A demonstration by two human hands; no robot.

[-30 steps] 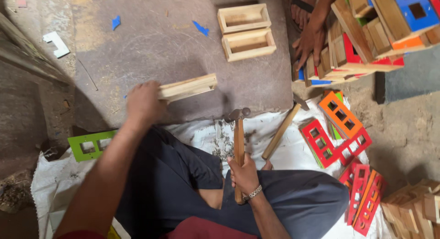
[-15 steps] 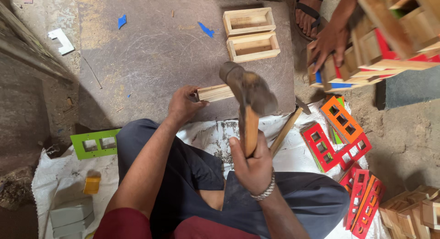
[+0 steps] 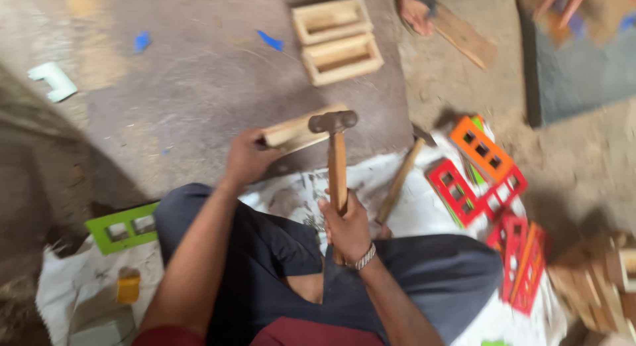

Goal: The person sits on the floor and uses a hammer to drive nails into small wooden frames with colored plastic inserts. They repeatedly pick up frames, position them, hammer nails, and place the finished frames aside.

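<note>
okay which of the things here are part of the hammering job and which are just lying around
In hand:
- hammer, held in the right hand
- wood piece, steadied on the slab by the left hand

Lying about:
- two wooden frames
- orange frame
- red frames
- green frame
- spare hammer
- blue scraps
- another person's hand

we note a pale bare-wood block (image 3: pixel 301 130), matt; a hammer with dull dark metal head and smooth brown wooden handle (image 3: pixel 336 162); a rough grey stone slab (image 3: pixel 199 87); glossy red painted wooden frames (image 3: pixel 464 193); creased white cloth sheet (image 3: pixel 424 213).
</note>
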